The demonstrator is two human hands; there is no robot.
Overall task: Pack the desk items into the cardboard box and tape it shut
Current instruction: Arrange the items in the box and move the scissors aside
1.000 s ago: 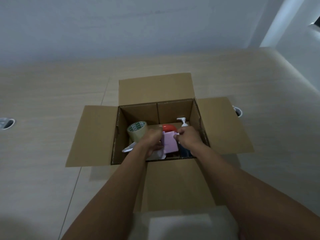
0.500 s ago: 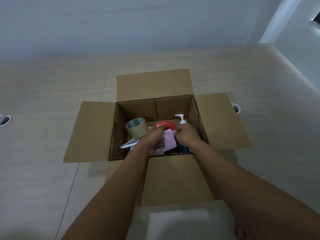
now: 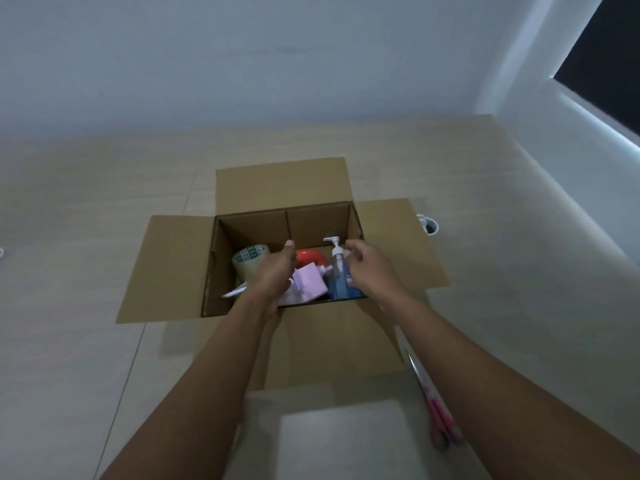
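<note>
Partly, hands [image 3: 277, 271] hide the box's [image 3: 249, 306] contents.

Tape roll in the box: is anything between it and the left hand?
No. The tape roll stands at the box's left side, uncovered, just left of the open left hand; nothing visible lies between them.
</note>
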